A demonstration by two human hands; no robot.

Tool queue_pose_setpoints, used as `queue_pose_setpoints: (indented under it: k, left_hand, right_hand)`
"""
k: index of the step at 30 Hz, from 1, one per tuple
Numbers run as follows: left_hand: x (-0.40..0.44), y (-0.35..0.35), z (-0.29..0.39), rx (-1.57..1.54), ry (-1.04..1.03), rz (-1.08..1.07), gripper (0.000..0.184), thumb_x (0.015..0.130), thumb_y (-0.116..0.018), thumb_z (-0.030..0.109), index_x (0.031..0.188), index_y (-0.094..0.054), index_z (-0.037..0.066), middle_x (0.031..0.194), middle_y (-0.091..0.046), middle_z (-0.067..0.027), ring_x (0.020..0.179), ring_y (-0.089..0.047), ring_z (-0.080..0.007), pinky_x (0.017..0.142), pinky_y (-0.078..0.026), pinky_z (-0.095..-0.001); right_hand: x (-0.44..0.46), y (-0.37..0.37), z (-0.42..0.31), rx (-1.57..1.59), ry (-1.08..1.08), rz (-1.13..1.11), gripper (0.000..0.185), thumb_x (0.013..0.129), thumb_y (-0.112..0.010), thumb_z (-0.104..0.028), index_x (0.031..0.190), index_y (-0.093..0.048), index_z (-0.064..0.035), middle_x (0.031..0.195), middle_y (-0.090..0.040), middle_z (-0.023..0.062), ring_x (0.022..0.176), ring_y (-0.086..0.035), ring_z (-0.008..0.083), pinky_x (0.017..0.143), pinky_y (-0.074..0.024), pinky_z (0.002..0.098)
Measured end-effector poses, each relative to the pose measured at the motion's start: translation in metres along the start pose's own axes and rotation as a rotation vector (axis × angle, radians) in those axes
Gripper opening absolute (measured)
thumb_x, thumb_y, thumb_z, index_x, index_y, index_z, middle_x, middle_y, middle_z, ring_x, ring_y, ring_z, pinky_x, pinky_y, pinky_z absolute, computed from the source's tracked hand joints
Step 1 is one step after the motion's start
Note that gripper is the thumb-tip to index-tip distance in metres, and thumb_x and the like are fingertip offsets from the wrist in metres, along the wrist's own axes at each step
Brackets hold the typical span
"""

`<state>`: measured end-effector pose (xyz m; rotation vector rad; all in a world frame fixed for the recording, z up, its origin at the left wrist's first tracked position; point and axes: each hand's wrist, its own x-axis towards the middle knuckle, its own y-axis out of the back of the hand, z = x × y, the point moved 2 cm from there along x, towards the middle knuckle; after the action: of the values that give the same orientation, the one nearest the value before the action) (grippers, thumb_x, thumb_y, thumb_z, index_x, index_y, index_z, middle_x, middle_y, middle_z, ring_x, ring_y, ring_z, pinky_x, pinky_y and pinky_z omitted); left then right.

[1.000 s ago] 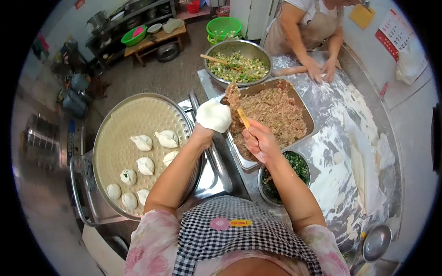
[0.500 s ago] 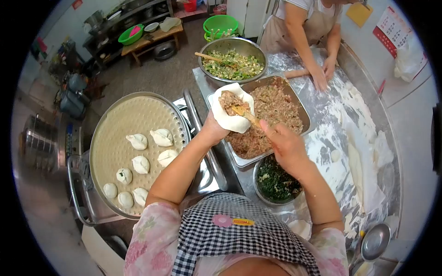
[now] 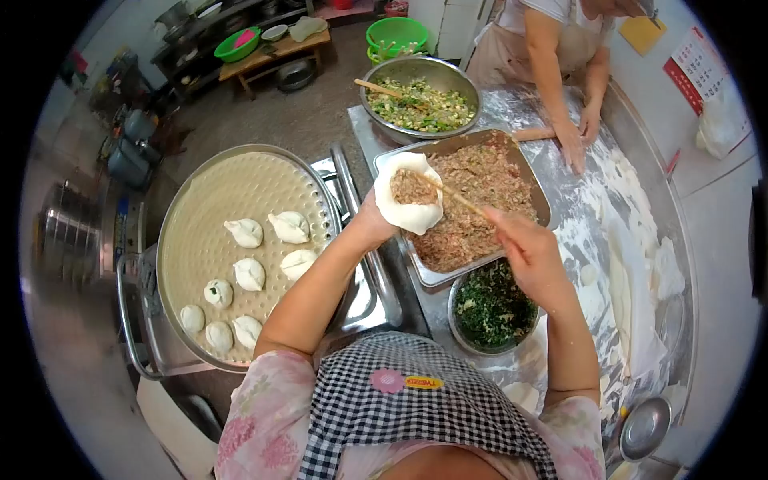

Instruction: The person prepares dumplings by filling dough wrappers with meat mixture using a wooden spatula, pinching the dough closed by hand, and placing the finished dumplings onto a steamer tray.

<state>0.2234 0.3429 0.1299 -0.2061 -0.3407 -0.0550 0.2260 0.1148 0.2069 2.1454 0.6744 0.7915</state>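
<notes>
Between round dimpled tray [image 3: 228,196] on the left and metal bench [image 3: 438,310] on the right, only a narrow strip, with steel rail [image 3: 382,276] running along it. Above this side, near the left edge of rectangular pan [image 3: 433,279], left hand [image 3: 374,219], its grip cupped from below around dough wrapper [image 3: 414,218], fingers mostly hidden. Over the near right corner of the pan, right hand [image 3: 524,244], its grip curled tightly around wooden stick [image 3: 462,199], with the tip at meat filling in the middle of the wrapper. More free room on the far half of the tray; toward the near half, eight dumplings [image 3: 249,274] in view. On the right part of the bench, a wide spread of white flour [image 3: 596,208]; at the far end, a co-worker's hands [image 3: 571,146] close beside rolling pin [image 3: 534,134]. Farther left, brown floor [image 3: 256,120]. Inside the pan, pinkish minced meat [image 3: 484,188]; just behind, large steel bowl [image 3: 464,82] with chopped green and yellow mixture [image 3: 420,106]; on the near side, smaller bowl [image 3: 470,342] with dark green chopped leaves [image 3: 496,302].
</notes>
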Motion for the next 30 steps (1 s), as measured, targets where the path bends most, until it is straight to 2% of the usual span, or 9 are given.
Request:
queue_pose_setpoints:
  k: [8, 14, 17, 20, 23, 24, 27, 28, 30]
  left_hand:
    - [-0.009, 0.008, -0.011, 0.200, 0.030, 0.102, 0.055, 0.067, -0.071, 0.003, 0.114, -0.043, 0.008, 0.088, -0.056, -0.0047, 0.080, -0.056, -0.0141, 0.074, -0.047, -0.0286]
    - [-0.021, 0.014, -0.019, 0.485, -0.012, 0.118, 0.063, 0.062, -0.072, 0.007, 0.117, -0.041, 0.007, 0.090, -0.056, -0.0079, 0.082, -0.058, -0.0188, 0.075, -0.047, -0.0297]
    - [-0.029, 0.016, -0.024, 0.502, -0.007, 0.089, 0.067, 0.061, -0.074, 0.009, 0.118, -0.040, 0.007, 0.093, -0.056, -0.0087, 0.086, -0.058, -0.0185, 0.077, -0.047, -0.0298]
    - [-0.033, 0.011, -0.017, 0.397, 0.046, 0.095, 0.067, 0.062, -0.076, 0.008, 0.119, -0.041, 0.007, 0.095, -0.057, -0.0078, 0.086, -0.057, -0.0164, 0.077, -0.047, -0.0289]
    - [-0.041, 0.000, -0.001, 0.040, 0.104, 0.069, 0.061, 0.068, -0.076, 0.006, 0.118, -0.042, 0.008, 0.096, -0.058, -0.0057, 0.086, -0.057, -0.0132, 0.078, -0.049, -0.0284]
    - [-0.043, -0.004, 0.004, -0.014, 0.041, 0.040, 0.054, 0.075, -0.072, 0.004, 0.120, -0.045, 0.008, 0.101, -0.060, -0.0053, 0.091, -0.059, -0.0128, 0.080, -0.051, -0.0298]
    - [-0.049, -0.021, 0.012, -0.214, 0.150, -0.087, 0.053, 0.077, -0.070, 0.004, 0.125, -0.045, 0.006, 0.109, -0.061, -0.0070, 0.098, -0.060, -0.0156, 0.084, -0.051, -0.0319]
    - [-0.055, -0.032, 0.020, -0.264, 0.205, -0.091, 0.053, 0.079, -0.068, 0.004, 0.126, -0.046, 0.004, 0.114, -0.060, -0.0078, 0.103, -0.060, -0.0178, 0.087, -0.050, -0.0327]
    - [-0.065, -0.049, 0.040, -0.101, 0.196, -0.133, 0.061, 0.074, -0.074, 0.007, 0.127, -0.045, 0.005, 0.117, -0.059, -0.0071, 0.105, -0.057, -0.0164, 0.091, -0.048, -0.0325]
  right_hand:
    - [0.000, -0.022, -0.005, 0.022, 0.028, -0.042, 0.047, 0.080, -0.051, 0.007, 0.123, -0.055, -0.0083, 0.076, -0.057, 0.0127, 0.068, -0.057, 0.0243, 0.064, -0.0458, 0.0308]
    - [-0.012, -0.046, 0.004, 0.248, -0.102, -0.152, 0.036, 0.087, -0.048, 0.002, 0.122, -0.055, -0.0022, 0.069, -0.053, 0.0073, 0.058, -0.051, 0.0146, 0.056, -0.0442, 0.0269]
    - [-0.022, -0.051, 0.011, 1.124, -0.739, -0.348, 0.034, 0.087, -0.047, -0.003, 0.120, -0.054, 0.0004, 0.074, -0.061, 0.0080, 0.050, -0.049, 0.0097, 0.045, -0.0400, 0.0216]
    - [-0.035, -0.055, 0.023, 1.681, -0.661, -0.315, 0.034, 0.089, -0.044, -0.004, 0.122, -0.051, 0.0030, 0.071, -0.057, 0.0028, 0.048, -0.040, 0.0019, 0.040, -0.0315, 0.0156]
    - [-0.040, -0.048, 0.042, 1.423, -0.729, 0.046, 0.036, 0.090, -0.045, -0.007, 0.124, -0.048, 0.0047, 0.071, -0.058, 0.0018, 0.045, -0.039, 0.0022, 0.039, -0.0311, 0.0151]
    - [-0.038, -0.042, 0.050, 1.130, -0.671, -0.023, 0.042, 0.086, -0.054, -0.009, 0.126, -0.048, 0.0021, 0.084, -0.060, 0.0084, 0.060, -0.053, 0.0115, 0.052, -0.0448, 0.0239]
    - [-0.039, -0.044, 0.030, -0.514, 0.049, 0.220, 0.054, 0.077, -0.064, -0.012, 0.127, -0.047, -0.0007, 0.106, -0.057, 0.0163, 0.094, -0.056, 0.0273, 0.083, -0.0455, 0.0388]
    - [-0.040, -0.052, 0.020, -0.236, -0.064, 0.118, 0.064, 0.069, -0.071, -0.015, 0.127, -0.047, -0.0028, 0.125, -0.046, 0.0196, 0.119, -0.041, 0.0366, 0.103, -0.0295, 0.0450]
    - [-0.034, -0.065, -0.005, 0.176, 0.006, 0.111, 0.072, 0.067, -0.075, -0.019, 0.129, -0.042, -0.0013, 0.130, -0.043, 0.0161, 0.121, -0.043, 0.0330, 0.102, -0.0329, 0.0416]
